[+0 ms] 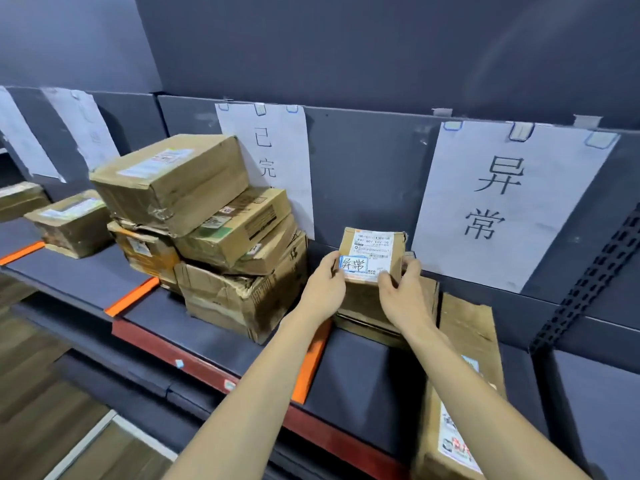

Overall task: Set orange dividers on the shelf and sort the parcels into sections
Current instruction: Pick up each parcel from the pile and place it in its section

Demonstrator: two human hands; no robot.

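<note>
Long parcel (460,375) on shelf (363,368), below right fingers (389,284). Both hands' fingers grasping small parcel (372,254), resting atop flat box (367,313). Advice: square it up, label outward; release fingers only once settled. Orange divider (311,362) below left fingers (334,266).

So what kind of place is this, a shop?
More likely a parcel sorting or storage room: worn brown cardboard parcels with shipping labels stacked on a dark metal shelf, flat orange dividers, and handwritten white paper section signs.

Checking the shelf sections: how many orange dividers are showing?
3. One divider at far left, a second left of the box pile, a third under the left forearm, partly covered. More may be out of view.
</note>
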